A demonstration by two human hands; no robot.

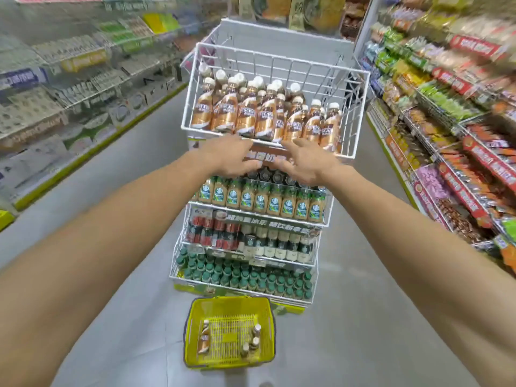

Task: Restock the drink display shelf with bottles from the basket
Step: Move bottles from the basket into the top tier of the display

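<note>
A white wire display rack [360, 113] stands in the aisle ahead of me. Its top tier holds several brown coffee bottles [245, 118] with white caps. My left hand [231, 155] and my right hand [304, 160] rest side by side against the front edge of that top tier, fingers spread, holding nothing. On the floor below sits a yellow basket [192, 331] with one brown bottle [203, 337] lying at its left and three small bottles [252, 340] standing at its right.
Lower tiers carry green-label bottles [262, 199], red and dark bottles [212, 233], and green-capped bottles [245, 277]. Store shelves [69, 88] line the left; snack shelves [452, 121] line the right. Grey floor [134, 174] runs on both sides of the rack.
</note>
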